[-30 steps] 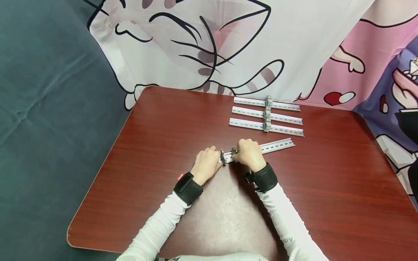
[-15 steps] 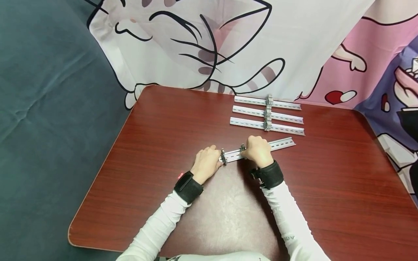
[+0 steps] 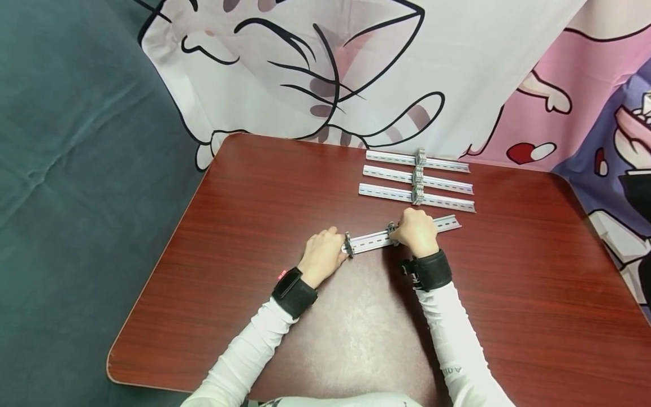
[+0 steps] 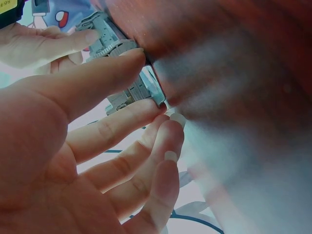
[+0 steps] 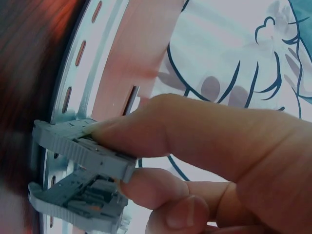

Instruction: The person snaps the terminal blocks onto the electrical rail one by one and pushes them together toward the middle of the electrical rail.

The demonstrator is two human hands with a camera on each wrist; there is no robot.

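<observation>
A slotted metal DIN rail lies slanted on the table in the head view. My left hand holds its left end between thumb and fingers, beside a grey terminal block on that end. In the left wrist view the thumb touches this block. My right hand pinches another grey terminal block farther right along the rail. Just beyond it, in the right wrist view, a similar grey block sits on the rail. The fingers partly cover the pinched block.
Three more rails lie side by side at the back of the brown table: a far rail, a middle rail and a near rail. Grey blocks sit midway along them. A cartoon-print curtain hangs behind.
My right hand has slid right along the rail with the terminal block, widening the gap from the block at the left end. The left hand has stayed in place.
</observation>
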